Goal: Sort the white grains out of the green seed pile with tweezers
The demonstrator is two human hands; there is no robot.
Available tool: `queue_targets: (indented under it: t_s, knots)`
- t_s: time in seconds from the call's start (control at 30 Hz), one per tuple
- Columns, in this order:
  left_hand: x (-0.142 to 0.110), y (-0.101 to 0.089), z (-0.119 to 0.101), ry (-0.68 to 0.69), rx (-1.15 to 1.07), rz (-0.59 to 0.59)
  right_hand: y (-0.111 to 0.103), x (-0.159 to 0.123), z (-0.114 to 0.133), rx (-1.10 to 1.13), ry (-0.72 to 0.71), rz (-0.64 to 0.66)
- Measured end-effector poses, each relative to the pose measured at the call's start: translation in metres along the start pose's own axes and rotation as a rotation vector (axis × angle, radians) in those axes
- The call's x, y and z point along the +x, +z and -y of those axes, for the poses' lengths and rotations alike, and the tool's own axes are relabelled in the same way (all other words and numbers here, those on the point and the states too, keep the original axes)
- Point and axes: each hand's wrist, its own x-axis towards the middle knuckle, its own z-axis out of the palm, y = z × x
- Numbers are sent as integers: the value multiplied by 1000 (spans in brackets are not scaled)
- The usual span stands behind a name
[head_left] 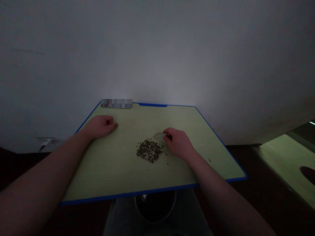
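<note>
A small heap of dark seeds or beans, too small to tell which, mixed with pale grains [149, 150], lies spread on the yellow-topped table [115, 170]. My right hand [179, 142] is just right of the heap. Its thumb and fingertips pinch a clear, curved-edged thing [158, 134] at the heap's far side; the fingers hide part of it, and its kind is unclear. At the left of the tabletop rests my left hand [100, 126], loosely closed in a fist, with nothing visible in it and well apart from the heap.
A blue edge [128, 194] borders the table. At the back left corner lies a flat, blurred-out item [116, 103]. Below the near edge, a round container [157, 223] sits between the legs. A wall [157, 59] stands behind; another yellow surface [290, 164] is at right.
</note>
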Motion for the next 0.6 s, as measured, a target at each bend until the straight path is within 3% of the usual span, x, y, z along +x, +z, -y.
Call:
queue_targets:
  t_s: [0.27,0.43,0.6]
  knots:
    - [3,2,6,4,31,-4,-22,-40,-10,124,48,-120]
    - [5,4,4,-6,11,3,-23,-77,-22,121,115,-76]
    - [4,4,0,0,9,-8,-22,-90,-24,167,83,-53]
